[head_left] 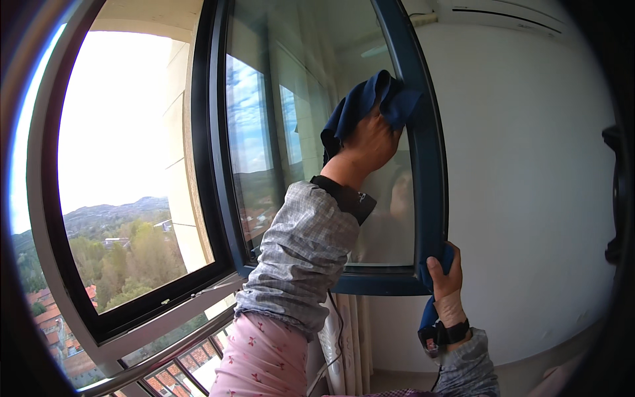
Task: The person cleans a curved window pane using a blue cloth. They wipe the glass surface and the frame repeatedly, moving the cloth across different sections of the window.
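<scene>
An inward-opened window sash (pixel 428 165) with a dark blue frame stands in front of me. My left hand (pixel 372 142) reaches up and presses a dark blue cloth (pixel 360 102) against the glass pane (pixel 390 241), near the frame's right side. The cloth bunches over its fingers, which are mostly hidden. At the sash's lower right corner, my right hand (pixel 448 281) is closed around the frame's edge with its thumb up. Another piece of blue cloth (pixel 428 316) is in that hand, partly hanging below it. Grey checked sleeve covers are on both forearms.
On the left is the window opening (pixel 119 165), with hills, trees and red roofs far below. A metal railing (pixel 175 347) runs under it. Behind the sash hang a pale curtain (pixel 357 337) and a dark cord. An air conditioner (pixel 509 14) sits high on the white wall.
</scene>
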`<state>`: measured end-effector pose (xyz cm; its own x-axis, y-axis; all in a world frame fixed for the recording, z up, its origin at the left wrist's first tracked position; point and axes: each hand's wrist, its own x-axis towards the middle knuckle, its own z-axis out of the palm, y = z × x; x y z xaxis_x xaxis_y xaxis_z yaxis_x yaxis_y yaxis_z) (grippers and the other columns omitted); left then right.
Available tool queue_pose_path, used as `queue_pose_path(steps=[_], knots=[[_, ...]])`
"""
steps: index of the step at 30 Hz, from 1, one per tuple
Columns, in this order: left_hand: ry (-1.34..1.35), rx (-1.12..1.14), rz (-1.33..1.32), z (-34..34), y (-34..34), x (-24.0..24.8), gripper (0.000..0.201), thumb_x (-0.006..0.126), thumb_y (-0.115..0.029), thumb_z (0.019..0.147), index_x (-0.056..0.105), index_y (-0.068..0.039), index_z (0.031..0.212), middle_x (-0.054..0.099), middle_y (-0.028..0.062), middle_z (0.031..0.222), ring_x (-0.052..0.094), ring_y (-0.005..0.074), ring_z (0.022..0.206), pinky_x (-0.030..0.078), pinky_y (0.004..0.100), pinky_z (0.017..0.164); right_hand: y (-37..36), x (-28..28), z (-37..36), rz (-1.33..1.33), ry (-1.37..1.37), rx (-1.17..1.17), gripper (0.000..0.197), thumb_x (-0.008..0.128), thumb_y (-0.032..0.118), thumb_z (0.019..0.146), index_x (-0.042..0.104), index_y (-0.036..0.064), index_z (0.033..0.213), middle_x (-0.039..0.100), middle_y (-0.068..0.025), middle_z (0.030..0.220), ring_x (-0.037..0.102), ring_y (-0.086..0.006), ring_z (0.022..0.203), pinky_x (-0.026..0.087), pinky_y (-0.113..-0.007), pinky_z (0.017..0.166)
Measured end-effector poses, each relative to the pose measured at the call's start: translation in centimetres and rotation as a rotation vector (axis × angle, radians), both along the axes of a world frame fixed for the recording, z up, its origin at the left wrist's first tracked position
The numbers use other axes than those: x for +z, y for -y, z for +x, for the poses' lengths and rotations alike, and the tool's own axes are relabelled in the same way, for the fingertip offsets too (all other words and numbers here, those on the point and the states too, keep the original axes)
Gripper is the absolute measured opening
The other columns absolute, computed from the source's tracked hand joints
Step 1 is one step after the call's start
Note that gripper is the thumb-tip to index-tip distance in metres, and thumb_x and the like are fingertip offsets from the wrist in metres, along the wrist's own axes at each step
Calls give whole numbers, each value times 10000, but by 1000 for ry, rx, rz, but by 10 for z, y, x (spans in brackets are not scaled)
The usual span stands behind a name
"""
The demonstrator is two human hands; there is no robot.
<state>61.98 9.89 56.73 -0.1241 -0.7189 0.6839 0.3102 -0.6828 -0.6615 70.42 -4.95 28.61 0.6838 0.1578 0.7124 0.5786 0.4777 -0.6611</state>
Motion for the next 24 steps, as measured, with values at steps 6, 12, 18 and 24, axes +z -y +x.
queue_pose_path(steps=[6,12,18,24], knots=[[-323,15,-337,16,-1,30,334,522,-273,1002,643,-18,1182,608,257,1216,574,418,1131,437,456,1027,4,-1,2,-34,8,10,758,745,507,876,468,13,1379,599,-149,1222,606,-247,1089,525,-336,957],[-46,41,88,-4,-8,-17,414,573,-185,951,565,-54,1344,502,246,1403,477,448,1285,398,497,1086,4,0,1,-79,4,17,778,686,596,884,432,80,1409,593,-136,1251,608,-241,1112,547,-313,961],[-176,94,-346,12,-12,44,310,560,-268,982,649,-37,1170,658,195,1113,640,380,1032,538,447,873,4,1,1,-40,10,6,739,749,469,881,459,12,1384,618,-146,1185,633,-237,1047,558,-320,908],[-416,-31,-328,-7,-10,-12,441,549,-225,967,543,-47,1370,460,247,1466,476,437,1323,386,504,1123,7,6,-7,-2,-34,102,739,754,453,880,447,8,1385,622,-153,1169,653,-230,1000,591,-307,836]])
